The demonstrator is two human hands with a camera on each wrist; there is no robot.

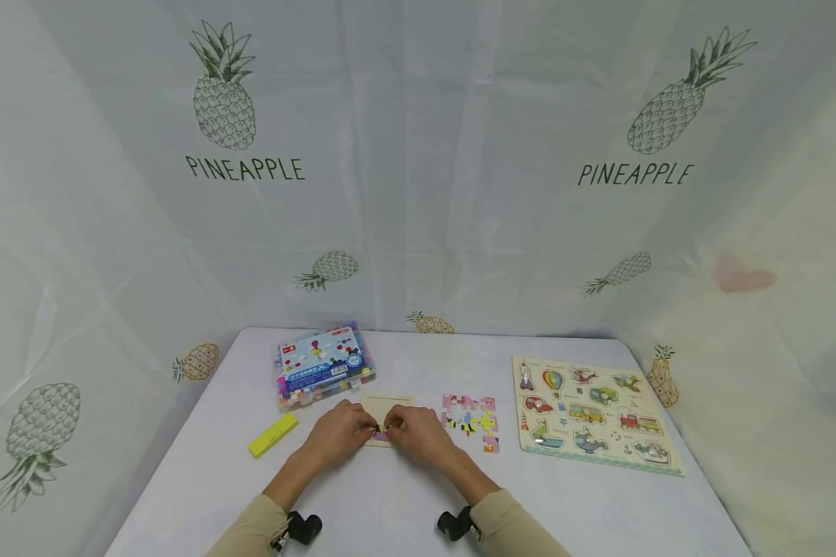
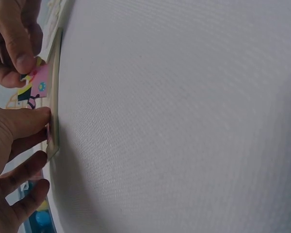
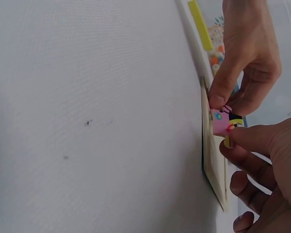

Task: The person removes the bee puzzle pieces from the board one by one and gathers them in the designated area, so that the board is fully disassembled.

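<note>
A small wooden puzzle tray (image 1: 388, 401) lies in front of me, pink jigsaw pieces (image 1: 378, 436) at its near side. My right hand (image 1: 418, 435) pinches a jigsaw piece with yellow on it (image 3: 227, 141) between thumb and forefinger, right against a pink piece (image 3: 220, 122). From the other side, my left hand (image 1: 340, 435) has thumb and forefinger curled on the edge of a pink piece, over the tray. In the left wrist view the left hand's other fingers are spread below the tray. The fingers hide part of the pieces.
Right of the tray lie more pink and yellow jigsaw pieces (image 1: 470, 418). A vehicle picture board (image 1: 592, 414) is farther right. At the back left stands a clear box of colored beads (image 1: 323, 367), with a yellow block (image 1: 273, 435) nearer. A pineapple-print curtain (image 1: 418, 193) hangs behind the table.
</note>
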